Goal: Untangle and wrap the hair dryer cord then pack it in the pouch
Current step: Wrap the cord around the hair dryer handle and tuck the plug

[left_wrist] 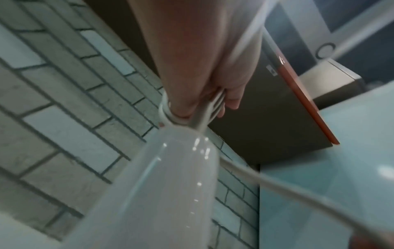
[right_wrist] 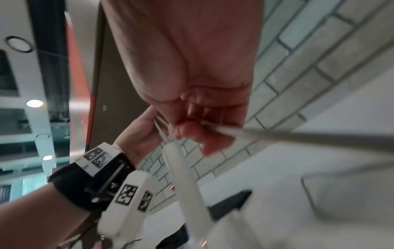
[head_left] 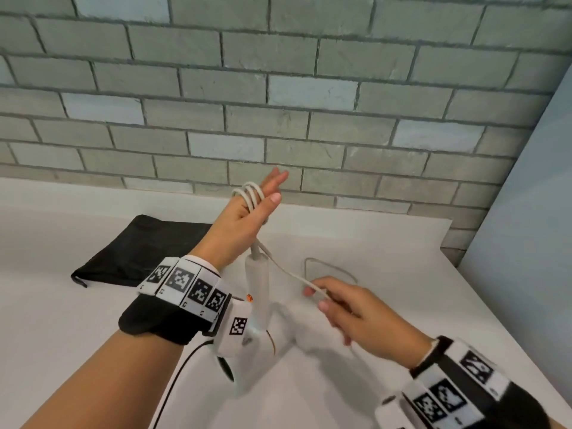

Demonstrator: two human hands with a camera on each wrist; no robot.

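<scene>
Left hand [head_left: 244, 218] was raised above the hair dryer [head_left: 258, 305], fingers straight, with several loops of the white cord [head_left: 252, 195] wound around them; the thumb lay over the loops. Right hand [head_left: 346, 308] pinched the same cord between thumb and fingertips, right of the dryer, the strand running taut from the loops down to that pinch. Past the pinch the slack cord lay in a loose bend on the white counter [head_left: 402, 274], behind the right hand.

Dryer handle stood upright under the left hand, cord exiting its top end; dryer body sat at the counter, partly behind the left wrist band.

Black pouch [head_left: 139, 249] lay flat on the counter, left of the dryer, well apart from both hands; whether anything was in it could not be told.

Plug end not made out. Left wrist view was blurred, mostly filled by the dryer handle [left_wrist: 160, 193]; right wrist view smeared around the cord [right_wrist: 298, 134].
</scene>
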